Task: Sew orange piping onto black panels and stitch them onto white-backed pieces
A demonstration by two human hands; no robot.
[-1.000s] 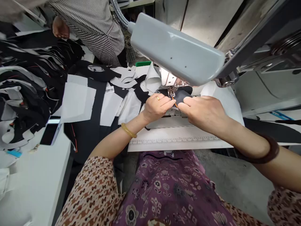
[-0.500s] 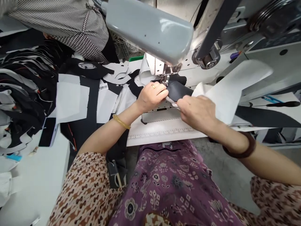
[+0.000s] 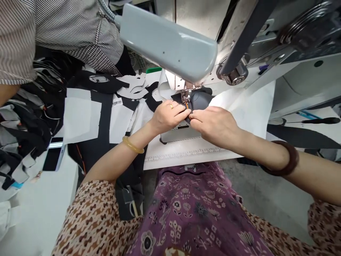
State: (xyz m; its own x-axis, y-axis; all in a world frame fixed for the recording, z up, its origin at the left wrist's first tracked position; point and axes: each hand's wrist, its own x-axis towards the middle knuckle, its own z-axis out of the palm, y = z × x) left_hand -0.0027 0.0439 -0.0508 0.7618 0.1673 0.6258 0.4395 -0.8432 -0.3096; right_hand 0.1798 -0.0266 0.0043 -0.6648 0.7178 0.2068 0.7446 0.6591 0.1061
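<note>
Two hands (image 3: 169, 116) (image 3: 217, 124), two bracelets (image 3: 132, 146) (image 3: 294, 156) — one phone (image 3: 52, 157)

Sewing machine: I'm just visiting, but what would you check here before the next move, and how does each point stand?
1. Left hand on the dark fabric: ok, fingers at its near edge.
2. Right hand on the fabric: ok, fingers close beside the left hand's.
3. Orange strip in line with the presser foot: ok, it shows just in front.
4. Safe gap between fingers and needle: cannot tell; they are close, and the needle is too small to make out.
5. Work lit: ok, bright below the lamp.
</note>
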